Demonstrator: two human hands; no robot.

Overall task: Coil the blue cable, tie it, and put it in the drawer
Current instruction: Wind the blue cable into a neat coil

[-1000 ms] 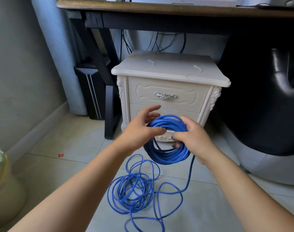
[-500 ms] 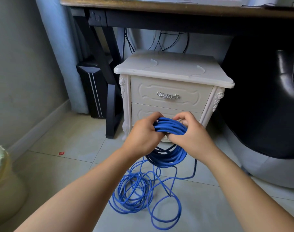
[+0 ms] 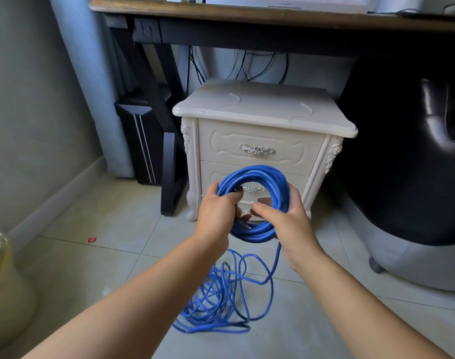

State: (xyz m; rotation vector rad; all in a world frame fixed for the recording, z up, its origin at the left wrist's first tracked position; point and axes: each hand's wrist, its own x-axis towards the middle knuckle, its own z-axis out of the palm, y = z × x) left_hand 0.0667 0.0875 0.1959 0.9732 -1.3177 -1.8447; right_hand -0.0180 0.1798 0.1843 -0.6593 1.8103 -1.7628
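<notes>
1. At the far left I see a bin with a pale bag liner (image 3: 0, 268) on the tiled floor, with a small red scrap (image 3: 92, 239) on the tiles further in
2. A black computer tower (image 3: 141, 141) stands beside the desk leg (image 3: 169, 161)
3. The left hand (image 3: 216, 211) has its fingers curled round the left side of the blue cable (image 3: 255, 172), gripping the bundled loops
4. The coiled part of the cable is held upright in the air in front of the cream nightstand (image 3: 262, 110). It covers part of the lower drawer (image 3: 211, 173), and both that and the top drawer (image 3: 260, 136) are closed
5. The right hand (image 3: 286, 216) clamps the coil's right side, its thumb reaching toward the left hand
6. Below the right hand one strand drops to a loose tangle (image 3: 213, 301) of uncoiled cable on the floor between the forearms
7. A black chair (image 3: 407, 151) fills the right edge
</notes>
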